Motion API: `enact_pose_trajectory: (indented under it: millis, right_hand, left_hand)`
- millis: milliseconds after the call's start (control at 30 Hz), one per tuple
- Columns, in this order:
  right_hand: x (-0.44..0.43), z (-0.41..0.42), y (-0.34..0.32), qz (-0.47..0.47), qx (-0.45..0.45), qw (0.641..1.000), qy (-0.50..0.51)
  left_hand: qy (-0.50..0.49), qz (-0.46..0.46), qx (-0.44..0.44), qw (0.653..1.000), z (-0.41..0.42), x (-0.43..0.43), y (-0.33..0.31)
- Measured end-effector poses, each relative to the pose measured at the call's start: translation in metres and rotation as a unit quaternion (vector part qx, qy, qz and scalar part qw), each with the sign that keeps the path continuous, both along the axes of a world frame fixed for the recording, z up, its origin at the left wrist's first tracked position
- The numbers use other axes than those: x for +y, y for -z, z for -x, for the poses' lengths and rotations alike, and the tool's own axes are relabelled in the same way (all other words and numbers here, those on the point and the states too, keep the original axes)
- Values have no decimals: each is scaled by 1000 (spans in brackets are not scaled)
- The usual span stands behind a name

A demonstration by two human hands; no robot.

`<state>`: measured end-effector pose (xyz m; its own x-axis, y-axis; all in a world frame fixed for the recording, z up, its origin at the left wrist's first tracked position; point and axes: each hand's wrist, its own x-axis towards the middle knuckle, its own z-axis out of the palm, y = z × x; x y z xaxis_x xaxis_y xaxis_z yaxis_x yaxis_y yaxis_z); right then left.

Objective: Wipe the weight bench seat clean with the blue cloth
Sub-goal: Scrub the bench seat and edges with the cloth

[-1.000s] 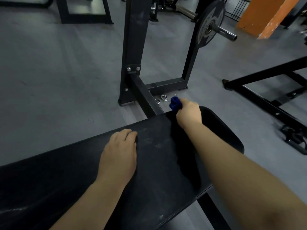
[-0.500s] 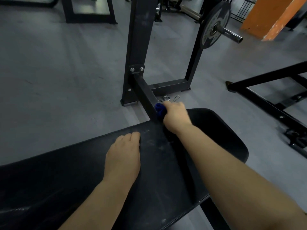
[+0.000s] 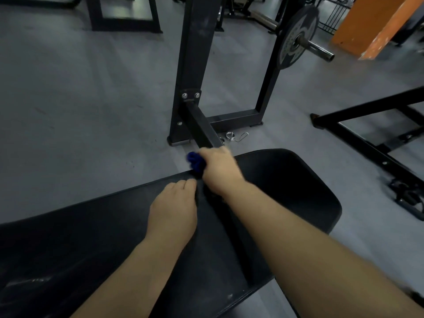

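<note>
— Where is the cloth (image 3: 195, 161)?

— At the far edge of the seat (image 3: 286, 191), bunched into a dark blue wad. The right hand (image 3: 219, 171) grips it, and the wad sticks out of the fist on the side toward the left hand. Part of it hangs just past the seat's edge.

— And the right fingers?

— Curled round the cloth. The back of the hand hides most of them, and the hand is a little blurred, so I cannot tell how each one lies.

— The left hand (image 3: 173, 210)?

— Palm down on the seat, nearer than the cloth and just beside the right wrist. Its fingers are straight and pressed together, tips close to the seat's far edge.

— What lies beyond the seat?

— A black beam (image 3: 203, 127) runs from the seat's far edge up to a post (image 3: 195, 53). Metal clips (image 3: 236, 136) lie on the grey floor (image 3: 91, 111) just past the seat, beside the beam. Farther off, a plate (image 3: 296, 37) sits on a bar.
</note>
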<state>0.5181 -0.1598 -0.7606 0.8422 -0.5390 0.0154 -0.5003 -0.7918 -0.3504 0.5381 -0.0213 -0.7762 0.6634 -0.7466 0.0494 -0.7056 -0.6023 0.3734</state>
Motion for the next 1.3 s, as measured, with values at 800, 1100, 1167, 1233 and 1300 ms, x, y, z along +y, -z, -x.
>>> enact_pose_trajectory:
  millis: [800,1100,1167,1233,1300]
  right_hand:
    - [1,41,6,-35,-115,961,250]
    - [-8,57,9,-10,-84,978,192]
    - [-7,57,11,4,-97,967,236]
    - [13,50,12,-5,-105,973,207]
    - [35,48,13,-5,-99,988,116]
  left_hand:
    - [-15,29,-68,997,2,64,4]
    - [-25,34,-107,993,6,76,-5]
    - [-32,30,-103,994,6,77,-4]
    - [-35,33,-94,994,8,74,-2]
    - [-36,38,-89,995,10,71,-2]
